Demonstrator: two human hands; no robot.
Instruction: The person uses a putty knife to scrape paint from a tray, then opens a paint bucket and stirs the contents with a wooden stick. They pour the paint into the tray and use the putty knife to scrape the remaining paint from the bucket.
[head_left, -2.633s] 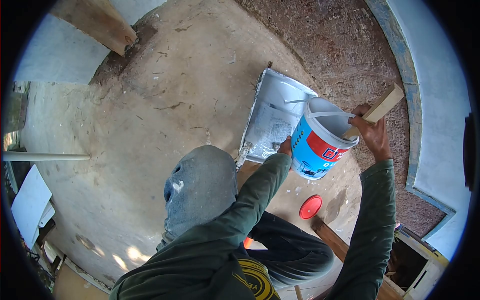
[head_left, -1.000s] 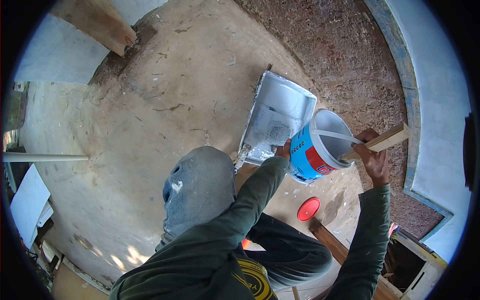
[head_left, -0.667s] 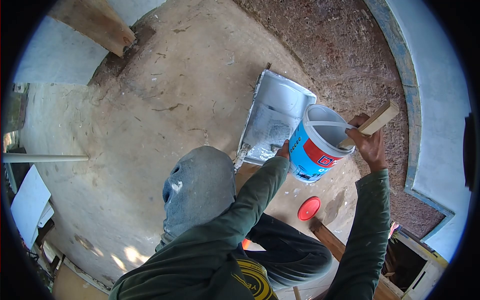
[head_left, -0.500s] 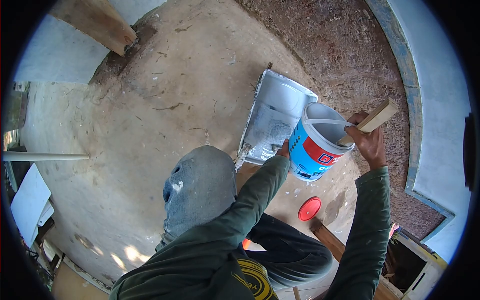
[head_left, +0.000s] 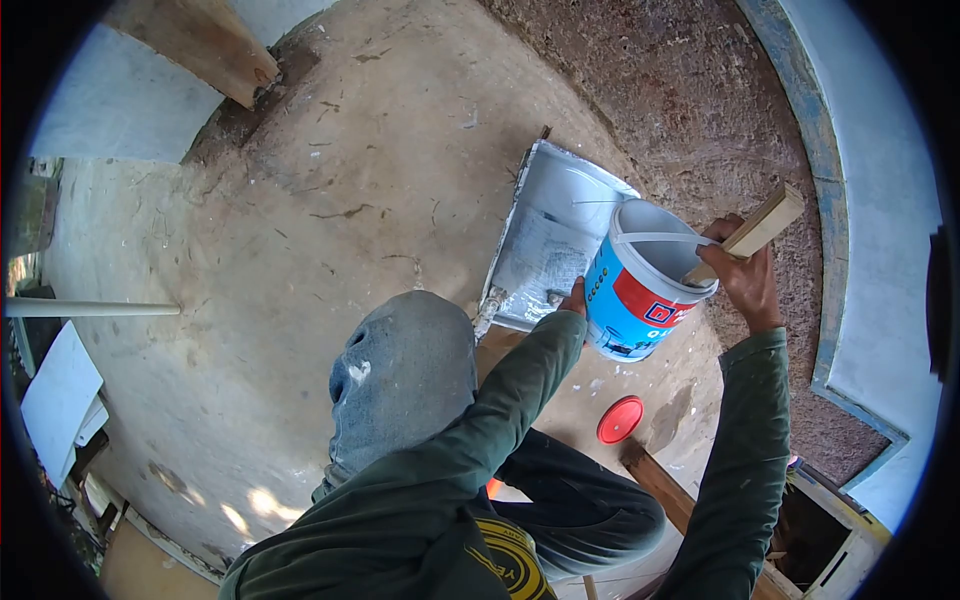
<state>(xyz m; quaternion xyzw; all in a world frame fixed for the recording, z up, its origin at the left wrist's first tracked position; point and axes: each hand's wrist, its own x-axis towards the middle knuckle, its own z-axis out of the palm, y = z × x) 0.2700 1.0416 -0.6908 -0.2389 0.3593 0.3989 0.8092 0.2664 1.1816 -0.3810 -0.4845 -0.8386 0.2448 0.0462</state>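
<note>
A blue, red and white paint bucket (head_left: pixel 625 315) leans over the near right side of a paint tray (head_left: pixel 545 225), its opening tilted away from me. My left hand (head_left: pixel 573 298) grips the bucket's left side, with most of its fingers hidden behind it. At the bucket's right rim, my right hand (head_left: pixel 748 278) is closed around a wooden stick (head_left: pixel 765 222) whose lower end goes into the bucket. The white bail handle (head_left: pixel 665 238) crosses the opening and reaches the right-hand fingers. Wet white paint coats the tray; a roller at its near edge is partly hidden.
A red round lid (head_left: pixel 619 419) lies on the concrete floor (head_left: pixel 350 130) near my knee. Beside it runs a wooden plank (head_left: pixel 660 485). A blue-edged wall (head_left: pixel 880 200) stands at right, a wooden post (head_left: pixel 200 45) at upper left, and white sheets (head_left: pixel 60 400) at far left.
The bucket, both hands and the stick have shifted slightly to the right. A thin streak now shows in the tray's far end, near the bucket's rim.
</note>
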